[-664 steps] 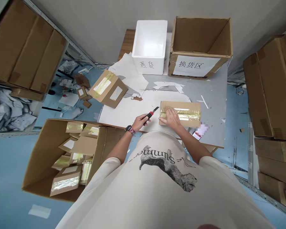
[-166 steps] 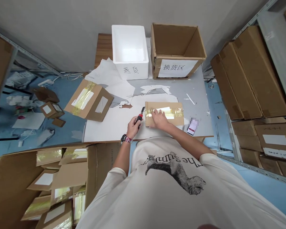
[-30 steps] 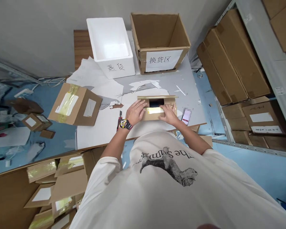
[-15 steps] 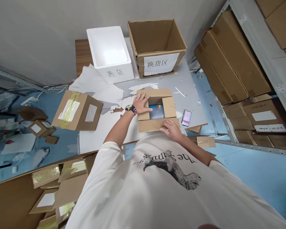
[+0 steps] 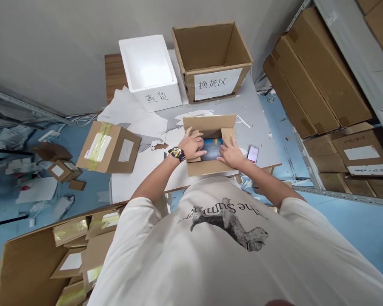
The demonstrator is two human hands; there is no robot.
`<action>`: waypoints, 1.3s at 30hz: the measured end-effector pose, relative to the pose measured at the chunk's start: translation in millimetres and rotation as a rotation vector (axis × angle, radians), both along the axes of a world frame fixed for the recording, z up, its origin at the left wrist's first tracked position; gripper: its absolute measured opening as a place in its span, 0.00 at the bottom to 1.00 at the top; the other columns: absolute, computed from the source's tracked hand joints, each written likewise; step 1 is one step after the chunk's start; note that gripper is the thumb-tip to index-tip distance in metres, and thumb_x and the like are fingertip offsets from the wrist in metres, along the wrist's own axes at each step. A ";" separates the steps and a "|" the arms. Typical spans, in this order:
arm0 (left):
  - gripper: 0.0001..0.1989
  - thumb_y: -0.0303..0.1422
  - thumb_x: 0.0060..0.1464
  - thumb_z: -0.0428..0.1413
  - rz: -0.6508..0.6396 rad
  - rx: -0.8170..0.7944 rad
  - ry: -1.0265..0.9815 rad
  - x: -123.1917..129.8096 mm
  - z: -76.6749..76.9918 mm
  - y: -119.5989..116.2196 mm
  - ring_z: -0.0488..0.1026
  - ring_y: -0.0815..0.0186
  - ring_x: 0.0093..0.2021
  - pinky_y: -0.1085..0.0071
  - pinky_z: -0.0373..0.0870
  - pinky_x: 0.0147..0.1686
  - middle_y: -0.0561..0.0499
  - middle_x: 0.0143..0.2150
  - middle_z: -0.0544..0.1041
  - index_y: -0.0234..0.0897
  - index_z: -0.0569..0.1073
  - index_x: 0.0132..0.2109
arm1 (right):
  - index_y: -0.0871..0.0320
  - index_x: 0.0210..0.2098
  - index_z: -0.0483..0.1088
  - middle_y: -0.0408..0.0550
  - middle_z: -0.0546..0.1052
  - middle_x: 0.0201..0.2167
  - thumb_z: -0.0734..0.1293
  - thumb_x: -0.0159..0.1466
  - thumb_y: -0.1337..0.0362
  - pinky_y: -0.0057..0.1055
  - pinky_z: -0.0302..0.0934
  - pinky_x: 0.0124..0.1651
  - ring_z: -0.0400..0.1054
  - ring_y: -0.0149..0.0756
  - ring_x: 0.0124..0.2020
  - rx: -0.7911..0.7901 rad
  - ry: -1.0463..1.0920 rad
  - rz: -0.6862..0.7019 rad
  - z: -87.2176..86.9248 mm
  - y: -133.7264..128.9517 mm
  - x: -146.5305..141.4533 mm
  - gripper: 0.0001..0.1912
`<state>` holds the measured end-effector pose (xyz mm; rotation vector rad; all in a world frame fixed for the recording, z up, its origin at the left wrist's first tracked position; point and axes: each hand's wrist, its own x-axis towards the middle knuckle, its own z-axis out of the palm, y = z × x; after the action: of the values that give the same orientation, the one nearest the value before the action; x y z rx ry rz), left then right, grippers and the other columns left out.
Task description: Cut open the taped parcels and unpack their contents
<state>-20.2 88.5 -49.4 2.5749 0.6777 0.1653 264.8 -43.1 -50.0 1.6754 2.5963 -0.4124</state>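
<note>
A small cardboard box (image 5: 210,168) stands on the table in front of me with its flaps folded outward. Inside it lies a blue item (image 5: 212,148) with a coloured stripe along its far edge; I cannot make out its kind. My left hand (image 5: 192,145), a watch on the wrist, rests over the box's left flap with fingers spread and thumb reaching over the opening. On the opposite side my right hand (image 5: 232,153) lies on the right flap, fingers apart, their tips at the opening's edge.
At the table's back stand a white foam box (image 5: 161,95) and a large open carton (image 5: 187,85). A taped box (image 5: 127,157) sits left, a phone (image 5: 252,154) right. Shelving with cartons (image 5: 325,72) rises at right; a big carton of parcels (image 5: 28,259) is lower left.
My right hand has moved from the near flap up to the right flap. My left hand has slid slightly toward the opening. The view has shifted a little.
</note>
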 end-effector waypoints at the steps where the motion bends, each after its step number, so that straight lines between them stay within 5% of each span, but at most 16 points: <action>1: 0.18 0.51 0.71 0.62 0.032 0.023 0.003 -7.2 5.5 3.1 0.75 0.36 0.78 0.24 0.37 0.87 0.43 0.52 0.91 0.48 0.90 0.41 | 0.58 0.64 0.87 0.66 0.86 0.59 0.71 0.81 0.50 0.86 0.34 0.88 0.59 0.74 0.84 0.049 0.000 -0.029 4.7 0.1 5.6 0.23; 5: 0.24 0.59 0.61 0.70 0.198 0.042 0.149 -42.4 15.1 9.5 0.81 0.34 0.70 0.31 0.51 0.85 0.41 0.49 0.91 0.44 0.91 0.46 | 0.63 0.71 0.81 0.73 0.81 0.67 0.73 0.79 0.46 0.83 0.40 0.87 0.57 0.78 0.84 0.147 0.004 -0.193 17.9 -7.1 38.5 0.32; 8: 0.48 0.66 0.49 0.76 0.264 -0.029 0.295 -58.9 2.9 -0.4 0.81 0.30 0.69 0.34 0.62 0.80 0.34 0.70 0.85 0.43 0.85 0.69 | 0.67 0.79 0.72 0.80 0.69 0.81 0.76 0.74 0.35 0.83 0.44 0.85 0.50 0.85 0.86 0.112 0.011 -0.339 10.0 -16.1 64.8 0.50; 12: 0.74 0.66 0.39 0.81 0.307 -0.166 0.412 -59.4 -27.1 -29.9 0.69 0.18 0.81 0.34 0.72 0.74 0.27 0.94 0.41 0.44 0.66 0.87 | 0.64 0.90 0.52 0.82 0.57 0.87 0.83 0.65 0.31 0.77 0.54 0.83 0.57 0.81 0.86 -0.179 0.096 -0.488 -19.1 -27.2 78.6 0.72; 14: 0.73 0.62 0.41 0.82 0.334 -0.174 0.352 -56.1 -41.4 -46.2 0.68 0.19 0.82 0.36 0.76 0.73 0.30 0.94 0.28 0.43 0.64 0.87 | 0.61 0.93 0.38 0.81 0.57 0.88 0.85 0.63 0.37 0.68 0.64 0.80 0.63 0.74 0.84 -0.298 0.223 -0.518 -34.1 -32.3 72.7 0.79; 16: 0.64 0.56 0.47 0.82 0.380 -0.161 0.266 -53.4 -52.6 -60.4 0.76 0.24 0.77 0.39 0.80 0.71 0.32 0.94 0.24 0.40 0.68 0.85 | 0.59 0.93 0.29 0.79 0.56 0.88 0.85 0.65 0.44 0.62 0.69 0.78 0.67 0.69 0.83 -0.299 0.333 -0.553 -46.3 -35.9 61.2 0.80; 20: 0.46 0.46 0.59 0.77 0.508 -0.193 0.218 -53.8 -62.1 -75.0 0.84 0.32 0.70 0.42 0.84 0.67 0.36 0.95 0.27 0.39 0.74 0.79 | 0.56 0.93 0.29 0.77 0.56 0.89 0.79 0.71 0.53 0.62 0.72 0.75 0.71 0.69 0.80 -0.191 0.381 -0.574 -59.9 -34.1 38.2 0.70; 23: 0.49 0.45 0.60 0.76 0.565 -0.222 0.216 -59.7 -58.2 -73.2 0.80 0.31 0.74 0.42 0.82 0.69 0.34 0.95 0.28 0.39 0.70 0.82 | 0.58 0.93 0.28 0.79 0.54 0.89 0.77 0.73 0.54 0.61 0.73 0.74 0.70 0.69 0.81 -0.174 0.335 -0.532 -60.9 -25.0 31.6 0.68; 27: 0.67 0.48 0.52 0.81 0.548 -0.159 0.230 -64.3 -41.3 -66.8 0.53 0.24 0.90 0.31 0.62 0.83 0.25 0.94 0.33 0.35 0.60 0.88 | 0.59 0.93 0.36 0.77 0.51 0.90 0.81 0.70 0.40 0.79 0.56 0.82 0.54 0.78 0.88 -0.143 0.146 -0.498 -47.9 -6.5 31.9 0.72; 30: 0.71 0.52 0.51 0.81 0.504 -0.075 0.212 -57.7 -28.4 -64.5 0.37 0.27 0.93 0.21 0.41 0.86 0.28 0.94 0.37 0.38 0.56 0.90 | 0.58 0.91 0.52 0.70 0.50 0.91 0.77 0.72 0.34 0.83 0.42 0.86 0.43 0.79 0.91 -0.076 0.053 -0.344 -34.0 17.9 23.9 0.62; 33: 0.64 0.52 0.54 0.79 0.442 -0.070 0.195 -45.0 -25.7 -63.4 0.41 0.28 0.93 0.19 0.31 0.86 0.33 0.94 0.47 0.44 0.62 0.89 | 0.55 0.85 0.67 0.69 0.66 0.85 0.74 0.76 0.34 0.72 0.50 0.87 0.58 0.74 0.86 -0.174 0.072 -0.230 -30.7 55.5 -0.3 0.49; 36: 0.50 0.52 0.57 0.77 0.408 -0.123 0.226 -34.4 -34.1 -64.5 0.55 0.26 0.89 0.17 0.26 0.85 0.35 0.87 0.67 0.45 0.76 0.82 | 0.54 0.79 0.73 0.69 0.81 0.72 0.76 0.75 0.36 0.60 0.66 0.79 0.74 0.68 0.75 -0.492 0.097 -0.405 -43.1 96.2 -29.7 0.44; 39: 0.39 0.52 0.58 0.76 0.448 -0.128 0.197 -31.1 -44.7 -68.4 0.66 0.27 0.83 0.17 0.25 0.85 0.36 0.78 0.79 0.46 0.85 0.73 | 0.60 0.77 0.74 0.73 0.83 0.68 0.77 0.75 0.41 0.54 0.72 0.74 0.78 0.66 0.71 -0.617 0.094 -0.596 -63.9 123.2 -46.3 0.41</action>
<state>-51.3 20.1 -94.1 2.3003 1.2906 0.0085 218.6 80.2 -113.9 2.1308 1.6667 -1.1771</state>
